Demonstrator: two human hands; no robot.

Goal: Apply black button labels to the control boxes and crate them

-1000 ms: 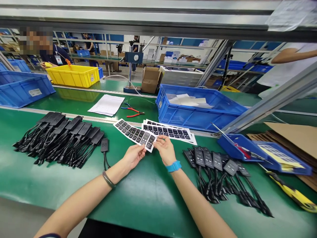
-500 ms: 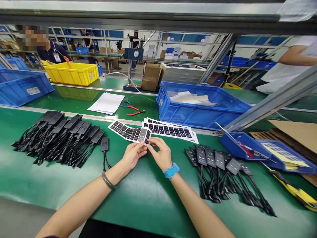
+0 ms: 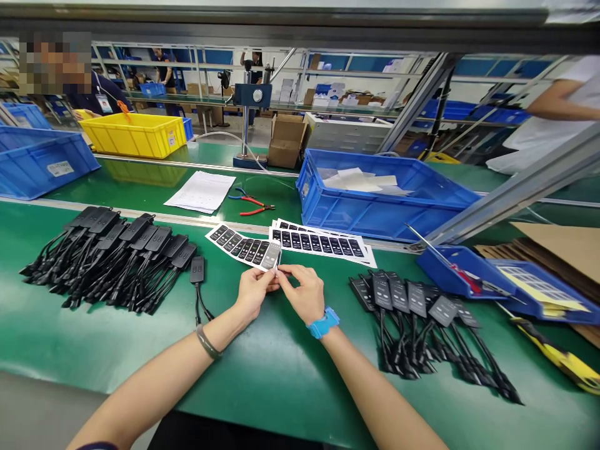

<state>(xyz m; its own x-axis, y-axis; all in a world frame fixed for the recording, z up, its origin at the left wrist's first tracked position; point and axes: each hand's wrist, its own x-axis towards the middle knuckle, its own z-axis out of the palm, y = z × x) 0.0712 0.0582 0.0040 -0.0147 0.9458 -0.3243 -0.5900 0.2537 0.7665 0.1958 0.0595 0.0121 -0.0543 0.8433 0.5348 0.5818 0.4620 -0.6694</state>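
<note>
And here you are, both hands meeting at one end of the label strip! Your left hand has thumb and finger pinched on its near corner, and your right hand closes its fingertips on that same end, just beside. The strip runs away from your fingertips, forward and left; that end bends up between the pinches, probably so both hands can work its edge. Just beyond your right fingers lie the spare label sheets, seemingly kept near for reach. Left of your left fingers, one black module sits apart from the larger pile, perhaps singled out so it's handy. Right of your right fingers, the other modules lie printed faces up, cables toward you, likely keeping those faces unscuffed.
</note>
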